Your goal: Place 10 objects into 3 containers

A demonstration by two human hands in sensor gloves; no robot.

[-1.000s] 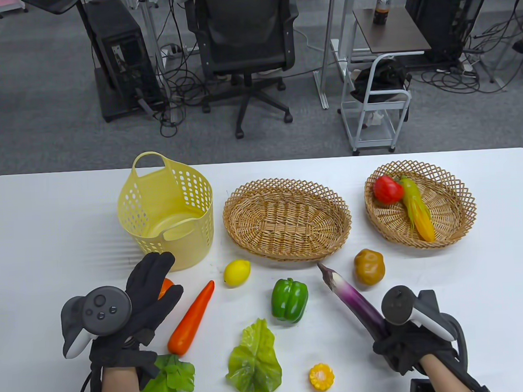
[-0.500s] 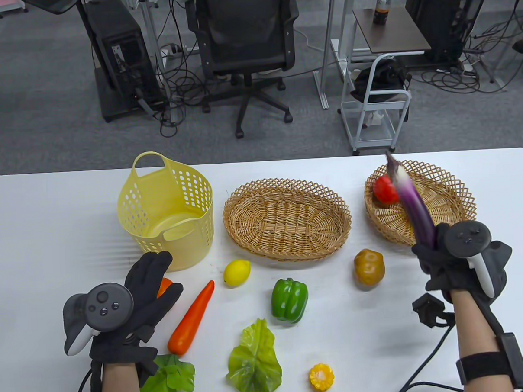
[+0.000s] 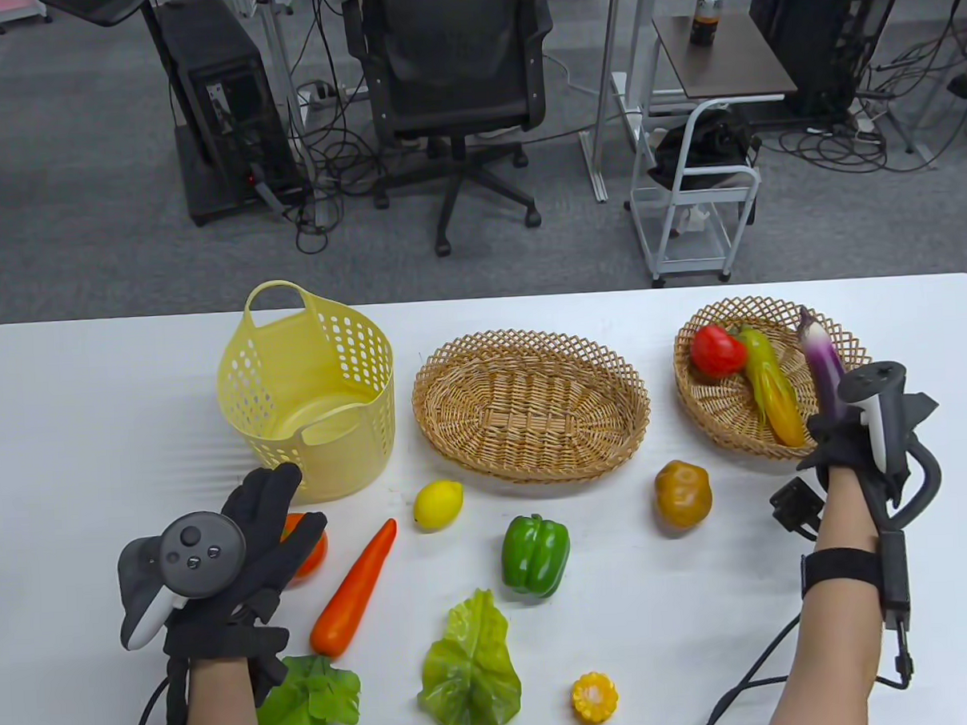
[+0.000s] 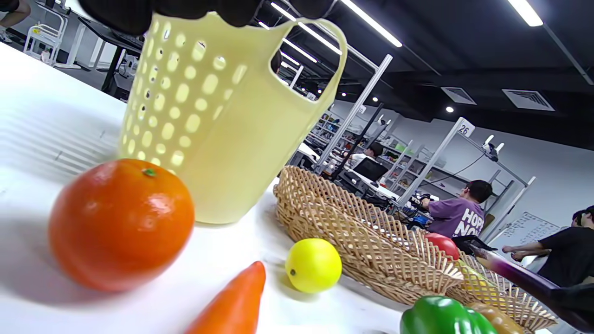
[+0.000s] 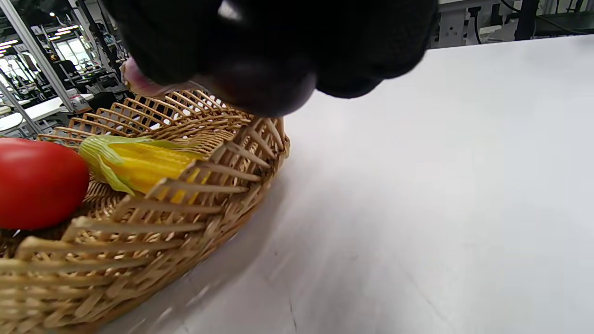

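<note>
My right hand [image 3: 843,435] grips a purple eggplant [image 3: 821,360] by its lower end and holds it over the right side of the round wicker basket [image 3: 847,339], which holds a red tomato [image 3: 717,351] and a corn cob [image 3: 773,390]. In the right wrist view the eggplant's dark end [image 5: 264,88] sits above the basket rim [image 5: 222,157]. My left hand [image 3: 274,516] hovers open over an orange [image 3: 309,550], just in front of the yellow plastic basket [image 3: 308,386]. The orange [image 4: 120,222] lies on the table below my fingertips [image 4: 125,14]. The oval wicker basket [image 3: 529,404] is empty.
On the table lie a lemon [image 3: 438,504], a carrot [image 3: 353,588], a green pepper [image 3: 535,554], a potato [image 3: 682,494], a lettuce leaf [image 3: 470,669], leafy greens [image 3: 310,702] and a corn slice [image 3: 594,697].
My right hand lifted the eggplant off the table and carried it up and right, to the right side of the round basket. My left hand shifted slightly back over the orange.
</note>
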